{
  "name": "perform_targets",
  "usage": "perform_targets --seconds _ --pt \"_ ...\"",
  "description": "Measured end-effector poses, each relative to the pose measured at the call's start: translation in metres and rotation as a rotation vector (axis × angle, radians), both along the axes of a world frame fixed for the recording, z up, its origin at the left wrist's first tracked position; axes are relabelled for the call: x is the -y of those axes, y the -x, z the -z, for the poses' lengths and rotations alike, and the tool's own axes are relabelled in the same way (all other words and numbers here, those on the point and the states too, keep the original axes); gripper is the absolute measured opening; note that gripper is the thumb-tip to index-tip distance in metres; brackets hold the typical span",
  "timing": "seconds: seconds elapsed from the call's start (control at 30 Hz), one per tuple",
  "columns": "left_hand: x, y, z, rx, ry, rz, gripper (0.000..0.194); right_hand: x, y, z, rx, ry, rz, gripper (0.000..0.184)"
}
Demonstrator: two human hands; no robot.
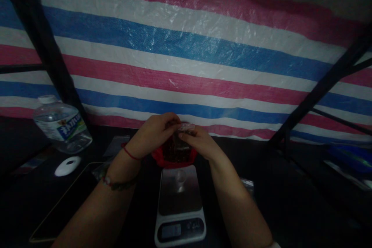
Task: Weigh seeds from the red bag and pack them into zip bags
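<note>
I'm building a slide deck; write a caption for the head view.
The left hand and right hand hold a small clear bag over an open red bag, beyond a digital scale.

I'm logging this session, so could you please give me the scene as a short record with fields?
left hand: at the top of a small clear bag, grip unclear
right hand: holding that bag
below the hands: red container with dark contents
scale: nearer the person, small clear round object on top
left side: water bottle, capped, upright
backdrop: striped sheet
light: dim
</note>
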State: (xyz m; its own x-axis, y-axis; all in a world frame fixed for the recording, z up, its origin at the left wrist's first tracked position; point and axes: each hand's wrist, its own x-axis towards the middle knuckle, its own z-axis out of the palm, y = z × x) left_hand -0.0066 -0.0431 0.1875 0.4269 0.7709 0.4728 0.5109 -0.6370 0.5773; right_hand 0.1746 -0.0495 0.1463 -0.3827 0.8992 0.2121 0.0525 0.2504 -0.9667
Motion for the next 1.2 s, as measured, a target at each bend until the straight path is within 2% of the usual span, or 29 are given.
perform_targets --seconds 0.13,0.23,0.33,0.53,0.67,0.87,1.07,1.2 --pt "0.001 -0.004 0.003 0.124 0.045 0.088 0.028 0.004 0.003 -0.003 -0.183 0.090 -0.044 0.027" --pt "0.002 -0.006 0.005 0.205 -0.028 -0.011 0.029 0.009 0.007 -0.005 -0.298 0.234 -0.118 0.044" --pt "0.002 -0.008 0.006 0.203 -0.092 -0.083 0.028 0.011 0.013 -0.005 -0.368 0.298 -0.117 0.047" --pt "0.002 -0.007 0.006 0.187 -0.109 -0.094 0.026 0.007 0.020 -0.004 -0.367 0.294 -0.076 0.040" --pt "0.005 -0.008 0.003 0.182 -0.106 -0.096 0.025 0.006 0.019 -0.001 -0.292 0.189 0.009 0.034" --pt "0.008 -0.007 0.000 0.138 -0.116 -0.086 0.025 0.005 0.017 0.006 -0.243 0.090 0.042 0.030" --pt "0.006 -0.003 0.000 0.141 -0.125 -0.033 0.029 0.007 0.019 0.006 -0.195 0.081 0.028 0.032" --pt "0.007 -0.002 -0.002 0.064 -0.137 0.049 0.026 0.010 0.021 0.005 -0.123 0.078 -0.023 0.036"
